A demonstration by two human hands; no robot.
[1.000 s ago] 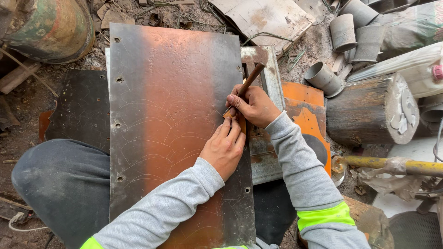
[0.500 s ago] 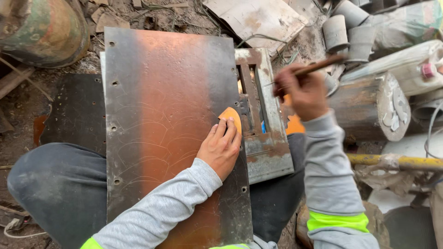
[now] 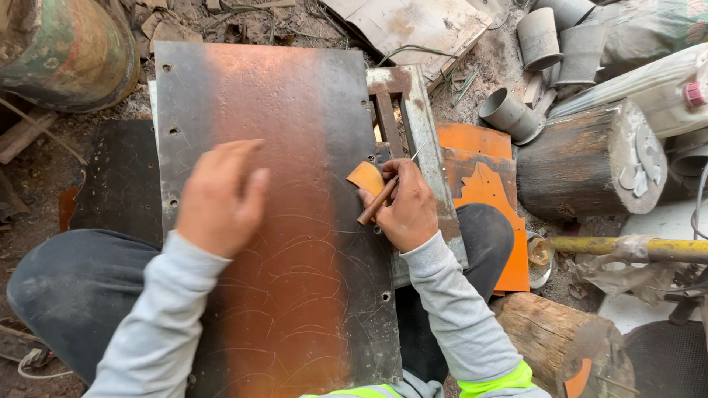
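Dirt floor (image 3: 44, 184) strewn with scrap, sawn log (image 3: 590, 158), grey metal cups (image 3: 538, 37), rusty drum (image 3: 51, 44), orange sheet offcuts (image 3: 479, 162), daylight.

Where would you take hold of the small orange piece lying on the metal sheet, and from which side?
Pinch the orange piece by its upper left rounded edge, coming from the left. That edge is free on the metal sheet, while the right hand and its wooden-handled tool crowd the lower right side. It lies flat, so lifting an edge first would probably help.

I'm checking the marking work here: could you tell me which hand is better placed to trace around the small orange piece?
Probably the right hand: it grips the wooden-handled tool beside the orange piece. The left hand hovers empty over the metal sheet.
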